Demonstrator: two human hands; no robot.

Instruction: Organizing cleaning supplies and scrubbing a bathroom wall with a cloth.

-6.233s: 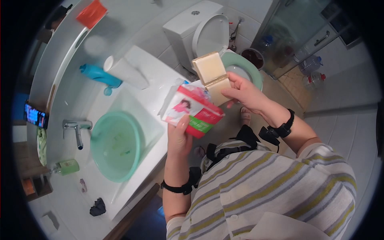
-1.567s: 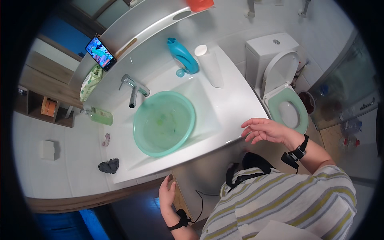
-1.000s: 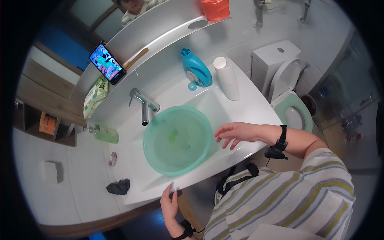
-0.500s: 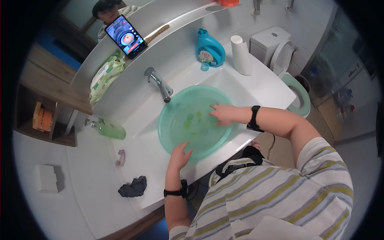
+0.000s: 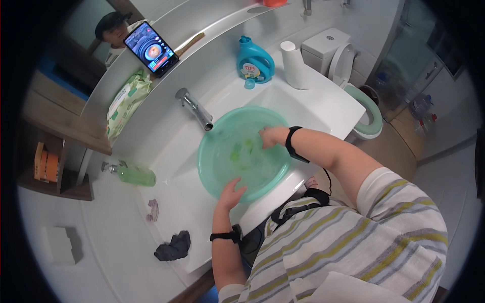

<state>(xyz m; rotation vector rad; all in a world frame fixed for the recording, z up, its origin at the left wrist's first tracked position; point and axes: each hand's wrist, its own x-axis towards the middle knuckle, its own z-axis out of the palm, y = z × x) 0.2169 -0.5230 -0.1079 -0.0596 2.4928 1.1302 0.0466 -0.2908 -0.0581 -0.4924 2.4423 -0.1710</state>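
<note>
A green plastic basin [image 5: 203, 169] sits in the white sink, holding cloudy water with several pale green patches [image 5: 242, 154]. My left hand [image 5: 231, 196] is at the near left rim, its thumb and fingers spread, holding nothing. Over the right side of the basin, my right hand [image 5: 273, 136] points its fingers down toward the water. Those fingers look loosely bent and apart, and no object shows in them. Both wrists wear black bands. The chrome faucet [image 5: 196, 110] leans over the basin's far left edge.
On the counter stand a blue detergent bottle [image 5: 256, 61], a paper towel roll [image 5: 293, 68] and a green soap pump bottle [image 5: 135, 174]. A dark cloth [image 5: 173, 246] and a small pinkish cloth [image 5: 152, 210] lie left. A phone [image 5: 151, 49] and wipes pack [image 5: 128, 103] rest on the ledge.
My right hand has dipped lower over the water, its fingers turning downward. My left hand stays by the near rim. The whole view has shifted slightly.
</note>
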